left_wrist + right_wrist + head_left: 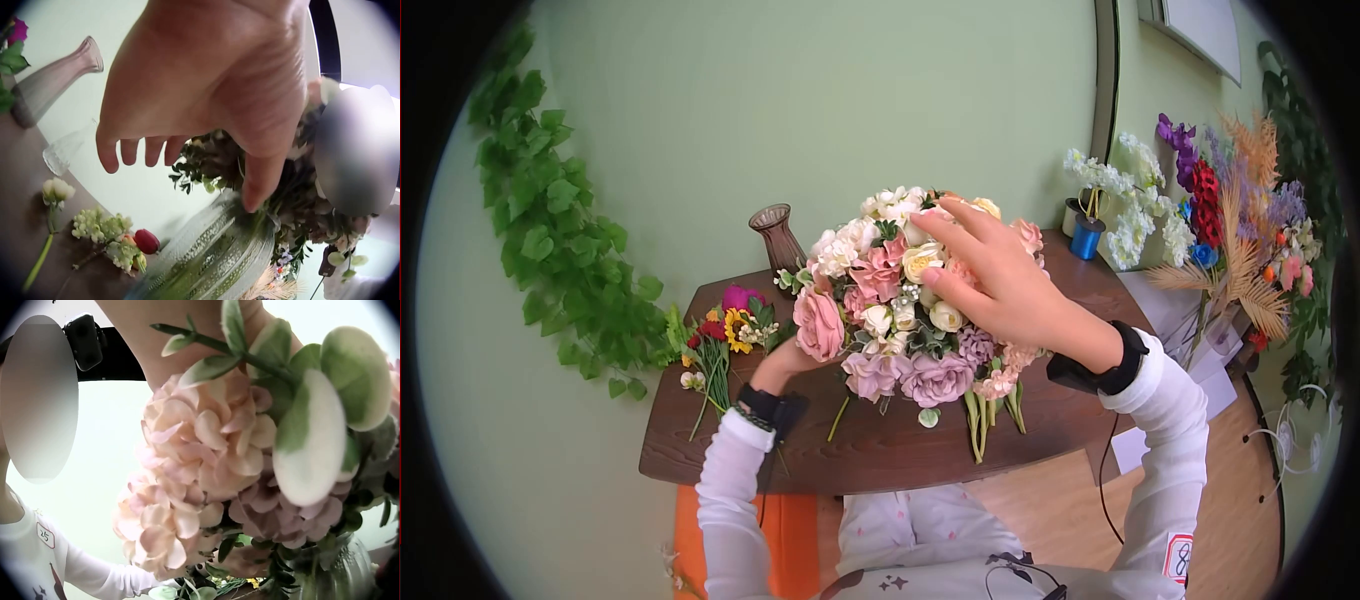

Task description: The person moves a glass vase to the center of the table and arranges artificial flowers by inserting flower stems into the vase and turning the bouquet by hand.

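Note:
A big round arrangement of artificial flowers (935, 375) in pink, white, cream and mauve stands mid-table. Its stems go into a ribbed clear glass vase (212, 256), seen in the left wrist view. At the left side of the blooms is my left hand (788, 360), partly hidden by a pink rose (818, 324). In its wrist view the thumb lies at the vase's rim and the fingers extend apart from it. My right hand (997, 272) rests over the top right of the blooms, fingers spread. Pale pink hydrangeas (212, 431) and variegated leaves fill the right wrist view.
A brownish glass vase (776, 240) stands behind at left, near loose flowers (718, 335). Green stems (975, 430) lie by the front edge. A blue ribbon spool (1086, 238) and tall mixed flowers (1205, 210) are at right. An orange seat (792, 540) is below.

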A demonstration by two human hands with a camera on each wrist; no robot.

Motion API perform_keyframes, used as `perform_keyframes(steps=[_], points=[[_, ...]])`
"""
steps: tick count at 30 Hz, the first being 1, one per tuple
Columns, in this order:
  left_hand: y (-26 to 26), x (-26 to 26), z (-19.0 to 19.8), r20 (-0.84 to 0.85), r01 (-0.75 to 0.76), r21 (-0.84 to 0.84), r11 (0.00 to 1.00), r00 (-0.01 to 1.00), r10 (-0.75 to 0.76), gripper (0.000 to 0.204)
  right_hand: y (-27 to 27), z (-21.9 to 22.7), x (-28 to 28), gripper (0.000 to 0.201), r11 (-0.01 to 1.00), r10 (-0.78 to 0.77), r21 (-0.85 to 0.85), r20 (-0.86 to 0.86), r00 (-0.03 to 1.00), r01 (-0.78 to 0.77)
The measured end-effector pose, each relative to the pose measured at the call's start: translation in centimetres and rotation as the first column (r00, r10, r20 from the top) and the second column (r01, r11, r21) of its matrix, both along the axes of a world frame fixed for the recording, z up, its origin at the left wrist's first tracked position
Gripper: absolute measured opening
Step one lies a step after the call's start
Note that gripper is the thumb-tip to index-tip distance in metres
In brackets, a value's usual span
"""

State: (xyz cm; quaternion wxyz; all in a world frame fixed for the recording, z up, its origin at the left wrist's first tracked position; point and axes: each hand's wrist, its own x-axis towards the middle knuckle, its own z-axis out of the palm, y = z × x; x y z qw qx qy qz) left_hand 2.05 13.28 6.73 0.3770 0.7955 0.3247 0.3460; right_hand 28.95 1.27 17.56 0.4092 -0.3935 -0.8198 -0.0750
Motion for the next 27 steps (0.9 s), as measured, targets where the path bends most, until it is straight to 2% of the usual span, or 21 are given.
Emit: perform_keyframes(steps=[4, 6, 7, 9, 13, 15, 18, 21, 27], points=[[0.9, 6.3, 1.0, 0.003, 0.019, 0.023, 1.0, 1.0, -0.019, 0.037, -0.7, 0.7, -0.5, 0.041, 1.0, -0.022, -0.008, -0.01, 1.0, 0.022], [0.8, 7.4, 0.8, 0.002, 0.028, 0.034, 0.999, 1.0, -0.028, 0.037, -0.7, 0.7, -0.5, 0.038, 0.994, -0.067, 0.092, 0.147, 0.987, 0.053], [1.0, 8.2, 0.9, 0.001, 0.034, 0.039, 0.999, 0.999, -0.034, 0.037, -0.7, 0.6, -0.5, 0.038, 0.994, -0.068, 0.095, 0.149, 0.987, 0.054], [0.1, 8.0, -0.3, -0.002, 0.048, 0.049, 0.998, 0.999, -0.048, 0.037, -0.3, 0.3, -0.4, 0.031, 0.999, -0.03, 0.042, 0.117, 0.993, 0.025], [0.3, 8.3, -0.7, -0.012, 0.063, 0.058, 0.996, 0.998, -0.062, 0.037, 0.6, -0.4, -0.3, 0.025, 0.997, -0.013, 0.07, 0.032, 0.999, 0.011], [-0.2, 7.7, -1.5, -0.017, 0.07, 0.067, 0.995, 0.997, -0.069, 0.037, 0.6, -0.5, 0.0, 0.021, 1.0, 0.008, -0.003, 0.024, 1.0, -0.008], [0.1, 8.1, -1.5, -0.025, 0.085, 0.078, 0.993, 0.996, -0.084, 0.037, 0.9, -1.6, 0.1, 0.022, 0.997, -0.022, 0.075, 0.038, 0.999, 0.02], [0.3, 8.1, -1.7, -0.033, 0.1, 0.087, 0.991, 0.995, -0.098, 0.037, 0.8, -1.8, 0.1, 0.023, 0.996, -0.032, 0.083, 0.048, 0.998, 0.028], [0.7, 8.2, -1.9, -0.061, 0.135, 0.098, 0.986, 0.99, -0.13, 0.037, 0.3, -2.0, -0.1, 0.025, 0.999, -0.041, 0.015, 0.044, 0.998, 0.041]])
